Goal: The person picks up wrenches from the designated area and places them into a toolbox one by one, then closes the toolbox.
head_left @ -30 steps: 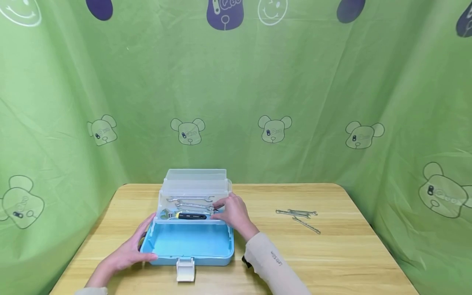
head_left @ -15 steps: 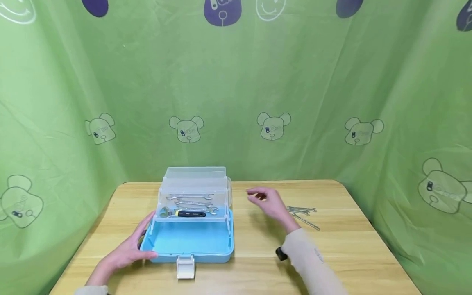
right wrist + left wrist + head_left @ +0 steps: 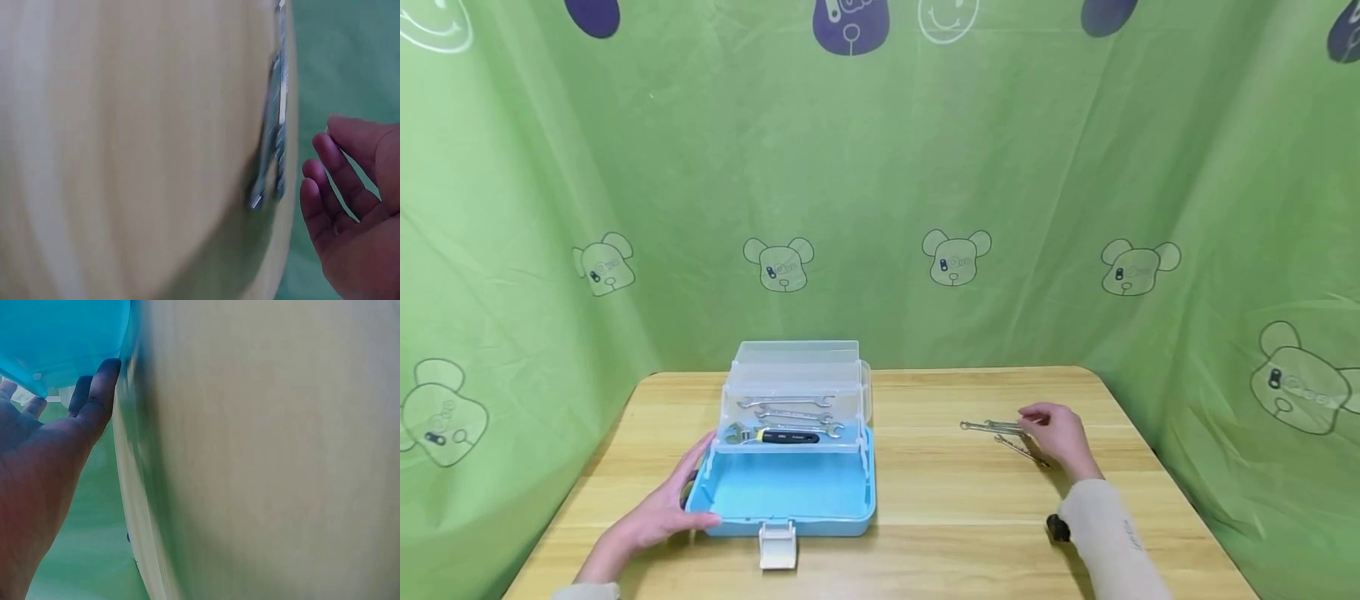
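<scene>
On the left of the table stands an open blue toolbox (image 3: 790,487) with clear raised trays. My left hand (image 3: 658,510) holds its left side, thumb at the front corner and fingers along the side; the left wrist view shows the fingertips against the blue wall. In the lower tray (image 3: 718,437) lie several open-end wrenches (image 3: 786,402) and an adjustable wrench (image 3: 788,436) with a black and yellow handle. My right hand (image 3: 1060,437) hovers by loose wrenches (image 3: 981,427) at the right. In the right wrist view, its loosely bent fingers stand apart from the blurred wrenches (image 3: 272,131).
A white latch (image 3: 777,546) hangs down at the toolbox front. Bare wooden table (image 3: 940,492) lies between the box and the loose wrenches. A green curtain (image 3: 880,167) rises behind the table and at both sides.
My right hand has let go of a wrench in the tray and moved right, across the table to the loose wrenches. The left hand stays on the toolbox.
</scene>
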### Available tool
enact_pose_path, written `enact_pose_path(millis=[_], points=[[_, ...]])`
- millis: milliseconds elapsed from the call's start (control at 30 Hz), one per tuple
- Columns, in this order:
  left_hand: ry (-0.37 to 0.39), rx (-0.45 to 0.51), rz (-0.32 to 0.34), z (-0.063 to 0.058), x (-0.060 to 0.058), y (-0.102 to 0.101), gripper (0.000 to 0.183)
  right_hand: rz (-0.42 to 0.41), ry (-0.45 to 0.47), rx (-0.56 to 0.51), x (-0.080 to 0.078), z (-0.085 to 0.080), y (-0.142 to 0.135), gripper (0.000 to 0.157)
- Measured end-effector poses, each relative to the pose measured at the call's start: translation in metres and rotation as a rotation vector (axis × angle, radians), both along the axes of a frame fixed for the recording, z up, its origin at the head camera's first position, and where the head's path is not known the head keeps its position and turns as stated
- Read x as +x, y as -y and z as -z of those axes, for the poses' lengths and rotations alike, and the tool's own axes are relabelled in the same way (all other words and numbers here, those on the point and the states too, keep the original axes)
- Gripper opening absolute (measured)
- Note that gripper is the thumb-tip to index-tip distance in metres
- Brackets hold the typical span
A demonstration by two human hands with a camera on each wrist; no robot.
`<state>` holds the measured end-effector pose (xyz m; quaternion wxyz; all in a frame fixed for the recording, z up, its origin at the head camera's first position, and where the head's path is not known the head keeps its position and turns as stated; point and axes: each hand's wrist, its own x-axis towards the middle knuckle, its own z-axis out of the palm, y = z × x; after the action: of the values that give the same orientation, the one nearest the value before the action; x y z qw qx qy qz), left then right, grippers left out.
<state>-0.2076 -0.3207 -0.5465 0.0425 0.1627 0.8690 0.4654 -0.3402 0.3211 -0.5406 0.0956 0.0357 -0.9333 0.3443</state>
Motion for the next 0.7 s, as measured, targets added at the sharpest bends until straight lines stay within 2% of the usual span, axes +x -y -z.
enact_pose_path(millis=[233,500,700], points=[[-0.016,0.001,0.003,0.002,-0.001,0.001,0.126,-0.013,0.054,0.014,0.000,0.011,-0.017,0.024],[-0.018,0.006,0.001,0.002,-0.001,0.000,0.126,-0.056,0.101,0.003,-0.001,0.015,-0.018,0.024],[-0.011,-0.001,-0.003,0.002,0.000,0.000,0.126,-0.057,0.113,0.009,-0.003,0.018,-0.018,0.020]])
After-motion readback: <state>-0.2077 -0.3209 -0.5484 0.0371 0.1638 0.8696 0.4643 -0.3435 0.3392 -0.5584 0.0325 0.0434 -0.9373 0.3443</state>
